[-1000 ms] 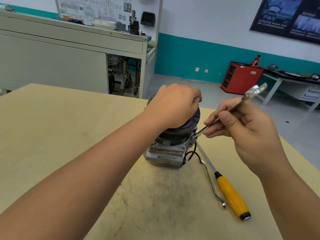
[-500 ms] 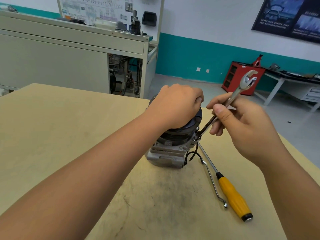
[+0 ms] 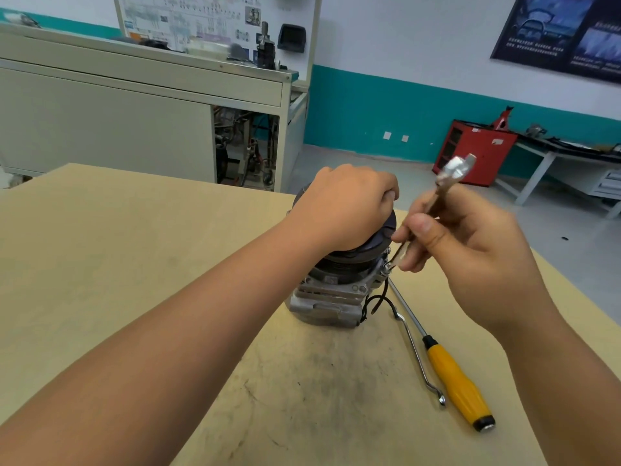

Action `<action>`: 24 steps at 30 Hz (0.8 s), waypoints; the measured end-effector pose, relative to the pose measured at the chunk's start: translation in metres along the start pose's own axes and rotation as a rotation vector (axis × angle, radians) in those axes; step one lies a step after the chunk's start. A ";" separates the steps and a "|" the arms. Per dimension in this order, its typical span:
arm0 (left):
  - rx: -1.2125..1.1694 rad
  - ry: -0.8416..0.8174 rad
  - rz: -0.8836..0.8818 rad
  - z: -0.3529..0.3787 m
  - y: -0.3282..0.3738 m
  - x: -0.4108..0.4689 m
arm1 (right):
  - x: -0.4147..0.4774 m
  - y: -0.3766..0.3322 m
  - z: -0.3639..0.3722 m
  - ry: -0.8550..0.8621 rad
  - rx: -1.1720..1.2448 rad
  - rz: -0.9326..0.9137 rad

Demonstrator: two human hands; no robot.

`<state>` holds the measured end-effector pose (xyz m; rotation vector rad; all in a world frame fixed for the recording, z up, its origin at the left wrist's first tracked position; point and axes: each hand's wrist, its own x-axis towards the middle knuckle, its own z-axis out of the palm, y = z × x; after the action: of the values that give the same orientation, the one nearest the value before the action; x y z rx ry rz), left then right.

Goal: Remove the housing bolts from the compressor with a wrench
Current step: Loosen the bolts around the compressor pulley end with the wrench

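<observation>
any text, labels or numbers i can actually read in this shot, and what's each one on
No text here is legible.
On the white diagram board on the back wall: print too small to read.
On the dark blue poster, top right: white lines of text, blurred.
On the red metal cabinet: white stickers, unreadable.
On the grey metal compressor and the yellow-handled screwdriver: no marking shows.

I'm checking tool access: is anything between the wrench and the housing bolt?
Nothing visible. The wrench, held by the right hand, meets the bolt on the compressor; the screwdriver lies below on the table.
</observation>
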<state>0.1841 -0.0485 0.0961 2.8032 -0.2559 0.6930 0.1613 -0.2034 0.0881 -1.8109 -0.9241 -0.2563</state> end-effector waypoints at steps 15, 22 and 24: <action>0.007 -0.027 -0.001 0.002 0.000 0.002 | -0.011 0.010 -0.004 0.177 0.087 -0.025; 0.012 -0.033 -0.001 0.000 0.001 0.001 | -0.004 0.014 0.001 0.195 0.121 0.026; 0.009 -0.032 -0.003 0.000 0.001 0.001 | -0.003 0.014 0.002 0.186 0.099 0.015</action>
<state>0.1850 -0.0493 0.0966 2.8250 -0.2543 0.6506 0.1687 -0.2050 0.0751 -1.6719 -0.7781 -0.3571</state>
